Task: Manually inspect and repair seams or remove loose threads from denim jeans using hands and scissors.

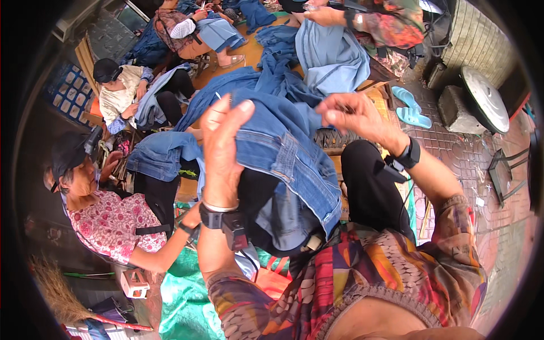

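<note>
A pair of blue jeans [303,161] lies across my lap, with its waistband and belt loop turned toward me. My left hand [220,147] is raised at the left side of the jeans, fingers curled and thumb up. A small dark thing shows by its fingertips, too blurred to name. Over the right edge of the denim, my right hand [358,116] has its fingers bent together in a pinch. Its fingertips are close to a fold of cloth, and whatever they hold is too small to make out.
More denim [277,62] is heaped ahead on a low wooden surface. Co-workers sit at left and ahead, one in a floral top [107,221]. Blue slippers [412,107], a round metal lid [484,99] and a small stool [501,175] are at right. Green sheeting [187,300] lies below.
</note>
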The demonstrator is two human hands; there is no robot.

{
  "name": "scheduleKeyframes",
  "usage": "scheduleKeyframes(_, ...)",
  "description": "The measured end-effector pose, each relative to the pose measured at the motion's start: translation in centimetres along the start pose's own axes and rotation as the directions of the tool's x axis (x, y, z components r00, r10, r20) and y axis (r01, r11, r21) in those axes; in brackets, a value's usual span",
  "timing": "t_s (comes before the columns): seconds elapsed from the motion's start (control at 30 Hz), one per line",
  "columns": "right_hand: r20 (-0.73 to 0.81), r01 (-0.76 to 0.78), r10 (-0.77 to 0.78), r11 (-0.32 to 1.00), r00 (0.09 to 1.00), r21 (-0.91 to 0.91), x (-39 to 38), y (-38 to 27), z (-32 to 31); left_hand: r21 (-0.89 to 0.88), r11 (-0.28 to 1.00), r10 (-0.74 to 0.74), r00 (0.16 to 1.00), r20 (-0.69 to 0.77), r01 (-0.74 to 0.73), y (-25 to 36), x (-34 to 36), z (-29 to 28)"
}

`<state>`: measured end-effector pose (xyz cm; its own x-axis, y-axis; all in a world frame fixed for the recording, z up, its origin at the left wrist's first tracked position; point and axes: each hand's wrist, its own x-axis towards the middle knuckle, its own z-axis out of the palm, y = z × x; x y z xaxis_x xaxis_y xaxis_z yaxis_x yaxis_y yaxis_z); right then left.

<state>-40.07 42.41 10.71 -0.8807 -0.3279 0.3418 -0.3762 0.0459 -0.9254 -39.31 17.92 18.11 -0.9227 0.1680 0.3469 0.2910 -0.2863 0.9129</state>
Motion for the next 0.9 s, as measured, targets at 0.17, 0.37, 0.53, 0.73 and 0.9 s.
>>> scheduleKeyframes(0.17,0.118,0.097,-0.026,0.749,0.993,-0.655,-2.8,7.9,0.9,-0.115,0.993,-0.003,1.000,-0.025,0.000,-1.8,0.4,-1.3)
scheduleKeyframes(0.37,0.133,-0.004,0.181,0.606,0.974,-0.795,-0.1,14.6,0.7,-0.340,0.926,0.024,0.921,-0.388,-0.167,1.4,2.8,-2.3)
scheduleKeyframes(0.53,0.184,-0.085,0.382,0.590,0.906,-0.803,-2.3,17.7,3.7,-0.338,0.926,0.035,0.928,-0.371,-0.170,0.5,3.0,-3.2)
scheduleKeyframes(0.73,0.286,-0.021,0.283,0.745,0.915,-0.667,-7.7,21.8,6.1,0.190,0.972,-0.111,0.983,-0.148,0.138,-7.3,-0.1,-7.8)
scheduleKeyframes(0.9,0.159,-0.105,0.249,0.789,0.955,-0.605,-9.2,19.8,2.7,0.835,0.548,0.222,0.956,-0.190,0.039,-9.3,-9.2,-2.4)
